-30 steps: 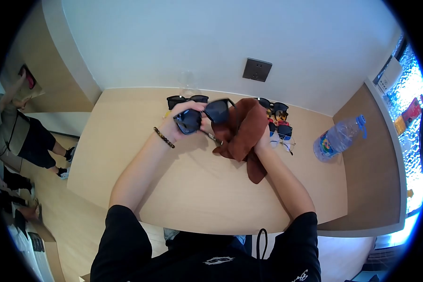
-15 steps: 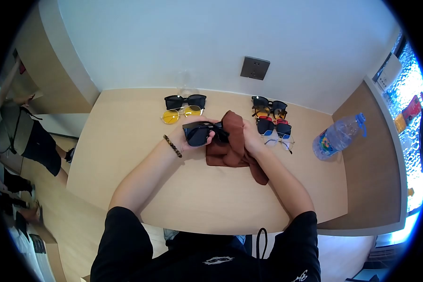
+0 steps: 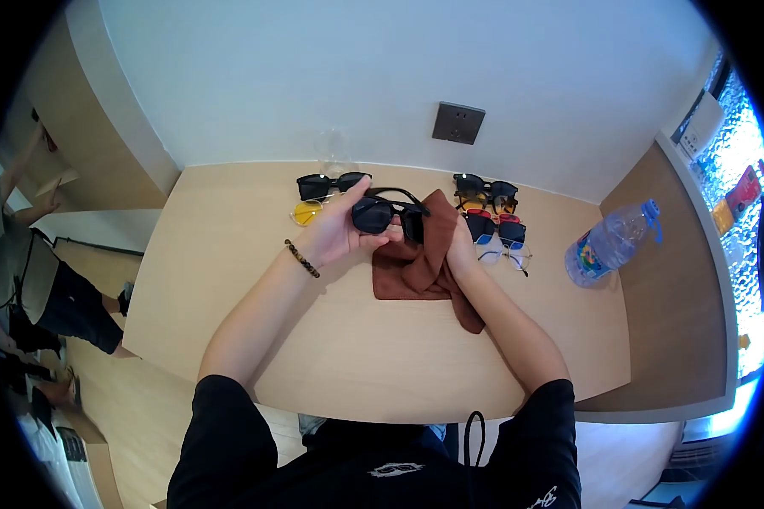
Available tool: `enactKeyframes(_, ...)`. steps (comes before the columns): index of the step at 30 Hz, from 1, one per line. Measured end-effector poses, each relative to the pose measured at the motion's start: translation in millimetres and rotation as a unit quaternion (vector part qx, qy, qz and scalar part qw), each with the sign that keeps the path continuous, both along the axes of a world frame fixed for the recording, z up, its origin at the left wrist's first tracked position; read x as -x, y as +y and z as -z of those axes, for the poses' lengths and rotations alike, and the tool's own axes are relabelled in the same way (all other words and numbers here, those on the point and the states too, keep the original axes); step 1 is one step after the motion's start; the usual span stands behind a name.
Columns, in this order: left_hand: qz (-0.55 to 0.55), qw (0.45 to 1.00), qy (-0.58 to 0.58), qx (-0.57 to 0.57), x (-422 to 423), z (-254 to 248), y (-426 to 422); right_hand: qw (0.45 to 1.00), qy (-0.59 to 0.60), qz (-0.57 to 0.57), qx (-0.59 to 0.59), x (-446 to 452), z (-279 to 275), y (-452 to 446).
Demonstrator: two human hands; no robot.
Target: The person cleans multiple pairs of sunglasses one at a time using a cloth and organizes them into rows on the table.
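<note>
A pair of black sunglasses (image 3: 369, 216) is held above the middle of the pale wooden table (image 3: 382, 356), one dark lens showing and a temple arching over the top. The left hand (image 3: 335, 229), below a beaded bracelet (image 3: 301, 259), is clamped on the frame with thumb and fingers. At the other end, a brown cloth (image 3: 407, 276) meets the sunglasses, gripped by the right hand (image 3: 461, 253) and draping onto the table; the folds hide most of those fingers, so whether they also pinch the frame I cannot tell. Behind the left hand lie dark sunglasses (image 3: 314, 187) and yellow-lensed glasses (image 3: 304, 212). Beyond the right hand, several more glasses (image 3: 509, 231) sit in a column. A clear plastic bottle (image 3: 607, 250) stands farther right, and a dark socket plate (image 3: 458, 123) is on the wall
</note>
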State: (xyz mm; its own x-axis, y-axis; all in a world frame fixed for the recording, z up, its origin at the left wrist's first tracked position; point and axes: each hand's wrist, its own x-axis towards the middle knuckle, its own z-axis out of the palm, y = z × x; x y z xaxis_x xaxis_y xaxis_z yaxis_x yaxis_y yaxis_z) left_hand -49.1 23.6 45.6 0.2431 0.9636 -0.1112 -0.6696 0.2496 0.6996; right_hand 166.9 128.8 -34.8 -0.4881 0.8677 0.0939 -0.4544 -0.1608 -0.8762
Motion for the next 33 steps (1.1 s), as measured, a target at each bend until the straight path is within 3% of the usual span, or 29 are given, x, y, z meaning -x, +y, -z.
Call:
enactKeyframes(1,-0.001,1.0,0.0,0.001,-1,2,-1,1.0,0.0,-0.001,0.001,0,-2,-3)
enactKeyframes(3,-0.057,0.984,0.165,-0.021,-3,4,0,0.997,-0.049,-0.015,-0.052,-4,-11,-10)
enactKeyframes(4,-0.057,0.984,0.165,-0.022,-3,4,0,0.997,-0.049,-0.015,-0.053,-4,-24,-19)
enactKeyframes(6,-0.067,0.984,0.161,-0.034,-2,7,-1,0.997,0.009,-0.028,0.073,-2,-42,-37)
enactKeyframes(10,-0.071,0.987,0.143,-0.022,4,1,0,0.99,0.043,0.013,0.131,-3,-10,-8)
enactKeyframes(12,-0.085,0.994,0.055,-0.036,13,-1,-1,0.982,0.049,0.073,0.165,-8,-12,-4)
enactKeyframes(14,-0.1,0.993,0.057,-0.041,14,-8,-1,0.982,0.053,0.038,0.177,-12,-32,-16)
enactKeyframes(16,-0.189,0.968,0.159,-0.037,5,-14,-5,0.996,-0.058,-0.035,0.057,-6,-43,-28)
enactKeyframes(19,-0.17,0.946,0.269,-0.053,-17,-11,-9,0.989,-0.047,-0.043,0.136,1,-65,-48)
enactKeyframes(21,-0.154,0.939,0.301,-0.063,-34,-5,-12,0.983,-0.016,-0.108,0.148,4,-36,-26)
enactKeyframes(23,-0.177,0.794,0.543,-0.209,-46,8,-14,0.951,0.011,-0.214,0.223,-5,-35,-26)
enactKeyframes(24,-0.177,0.793,0.543,-0.209,-51,6,-18,0.951,0.011,-0.214,0.222,-5,-44,-31)
enactKeyframes(26,-0.162,0.654,0.66,-0.332,-57,2,-26,0.965,-0.001,-0.191,0.178,-3,-55,-37)
enactKeyframes(30,-0.076,0.616,0.69,-0.373,-55,-5,-31,0.987,-0.002,-0.14,0.074,-1,-50,-31)
enactKeyframes(32,-0.053,0.59,0.72,-0.362,-47,-17,-32,0.985,-0.008,-0.14,0.101,-4,-56,-34)
enactKeyframes(33,-0.029,0.564,0.748,-0.35,-42,-22,-31,0.985,-0.08,-0.149,0.047,-5,-54,-31)
